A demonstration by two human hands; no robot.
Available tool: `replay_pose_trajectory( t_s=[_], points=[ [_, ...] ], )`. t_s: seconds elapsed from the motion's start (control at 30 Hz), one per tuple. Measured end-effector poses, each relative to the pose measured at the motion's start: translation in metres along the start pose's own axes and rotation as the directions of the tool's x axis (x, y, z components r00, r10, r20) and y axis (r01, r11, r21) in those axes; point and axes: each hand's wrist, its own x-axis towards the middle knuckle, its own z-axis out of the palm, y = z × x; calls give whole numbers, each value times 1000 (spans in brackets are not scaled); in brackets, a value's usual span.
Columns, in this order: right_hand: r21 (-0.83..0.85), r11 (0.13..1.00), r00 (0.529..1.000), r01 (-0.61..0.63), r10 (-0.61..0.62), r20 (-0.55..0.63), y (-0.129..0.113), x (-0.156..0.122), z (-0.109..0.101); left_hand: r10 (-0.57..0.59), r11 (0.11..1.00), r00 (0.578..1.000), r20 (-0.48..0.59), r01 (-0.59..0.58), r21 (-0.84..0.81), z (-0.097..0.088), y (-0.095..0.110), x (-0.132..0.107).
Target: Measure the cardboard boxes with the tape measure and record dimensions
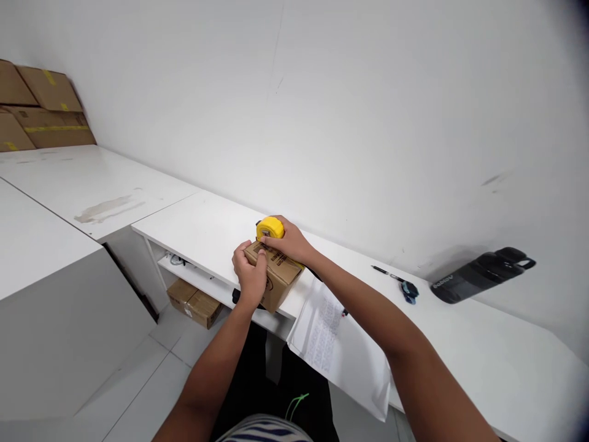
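A small brown cardboard box (280,273) with dark print sits tilted at the front edge of the white desk. My left hand (251,270) grips its left side, with the thumb on the top face. In my right hand (292,239) is a yellow tape measure (270,228), held against the far top edge of the box. A strip of yellow shows at the right edge of the box; I cannot tell if it is the blade. The fingers behind the tape measure are partly hidden.
Handwritten paper sheets (322,337) hang over the desk edge. To the right are a pen (385,271), a small dark blue item (408,291) and a black bottle (478,276). Another cardboard box (196,302) is below the desk (207,224); stacked boxes (50,110) stand far left.
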Motion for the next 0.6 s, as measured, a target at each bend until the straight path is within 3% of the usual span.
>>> replay_pose_trajectory(
  t_s=[0.2, 0.37, 0.47, 0.6],
  points=[
    [-20, 995, 994, -100, 99, -49, 4, -52, -42, -20, 1000, 999, -34, 20, 7, 2, 3, -2],
    [58, 979, 969, -198, 204, -139, 14, -96, -75, -30, 999, 999, -18, 29, -42, 4, -2, 1],
    [100, 975, 955, -198, 215, -203, 13, -93, -72, -44, 996, 999, -1, 44, -77, 6, -6, 3],
    [141, 979, 970, -149, 172, -170, 0, -50, -50, -77, 995, 997, 15, 78, -70, 9, -2, -4]
  ],
)
